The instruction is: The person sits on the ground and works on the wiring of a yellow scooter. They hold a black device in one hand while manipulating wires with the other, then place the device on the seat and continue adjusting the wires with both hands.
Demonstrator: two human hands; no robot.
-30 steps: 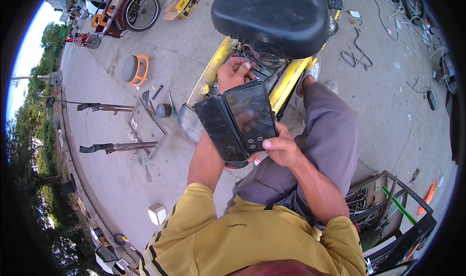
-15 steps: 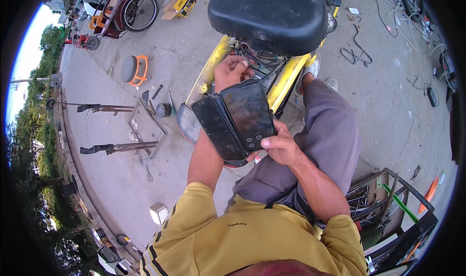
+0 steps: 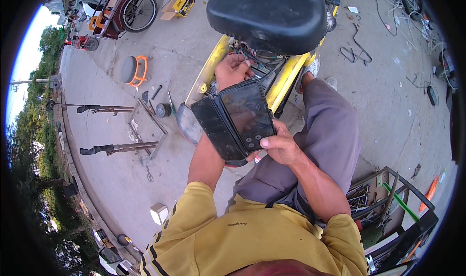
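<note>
My right hand (image 3: 280, 142) grips a smartphone (image 3: 242, 115) in an open black flip case, its dark screen facing up, with my thumb on its lower edge. Beyond the phone, my left hand (image 3: 232, 71) reaches into a yellow scooter frame (image 3: 211, 65) among wires and parts (image 3: 259, 62), below a black saddle (image 3: 266, 15). Its fingers are curled and pinched near a thin wire; what they hold is too small to make out. My left forearm passes beneath the phone case.
An orange stool (image 3: 136, 69), metal stand (image 3: 148, 142) and loose tools (image 3: 170, 101) lie at left. A tricycle (image 3: 116, 11) and cardboard box (image 3: 179, 1) stand behind. Cables (image 3: 359, 52) lie at right; a metal rack (image 3: 388, 198) stands lower right.
The phone and both hands have shifted slightly up and left in the picture, along with the scooter. My grip looks much the same.
</note>
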